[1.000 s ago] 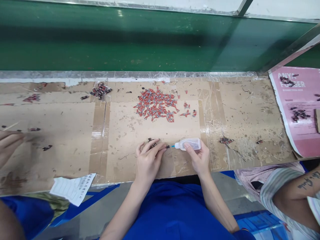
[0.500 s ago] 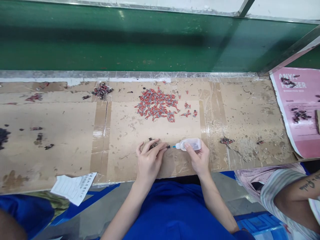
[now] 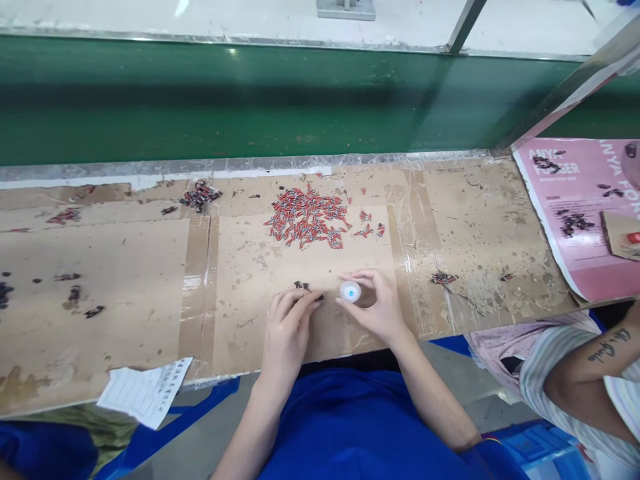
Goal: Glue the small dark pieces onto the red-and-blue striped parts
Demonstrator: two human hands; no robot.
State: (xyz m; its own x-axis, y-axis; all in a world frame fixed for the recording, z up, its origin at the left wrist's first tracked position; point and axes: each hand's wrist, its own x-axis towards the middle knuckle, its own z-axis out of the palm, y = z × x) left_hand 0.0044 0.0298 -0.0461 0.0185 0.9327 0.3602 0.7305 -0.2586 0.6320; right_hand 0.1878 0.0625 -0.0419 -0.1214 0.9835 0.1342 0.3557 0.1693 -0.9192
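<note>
My right hand (image 3: 377, 303) has its thumb and fingers around a small translucent squeeze bottle (image 3: 351, 292). The bottle is upright, its blue tip pointing up at me. To its left, my left hand (image 3: 287, 323) is closed in a pinch over small dark pieces at the cardboard. One black end (image 3: 321, 298) pokes out past the fingertips, and more dark pieces (image 3: 301, 285) show above the knuckles; the fingers hide the rest. Beyond both hands lies a wide pile of small red parts with metal ends (image 3: 310, 217).
Small dark and red parts (image 3: 200, 195) lie in a heap at the back left. More parts (image 3: 444, 278) lie to the right. A paper slip (image 3: 145, 393) hangs over the front edge. A green panel (image 3: 250, 107) borders the back. At right are a pink poster (image 3: 565, 200) and another person's arm (image 3: 595, 367).
My right hand has turned the bottle from lying sideways, tip toward the left hand, to upright, and moved it slightly left. The left hand stays over the dark pieces. The whole view has shifted.
</note>
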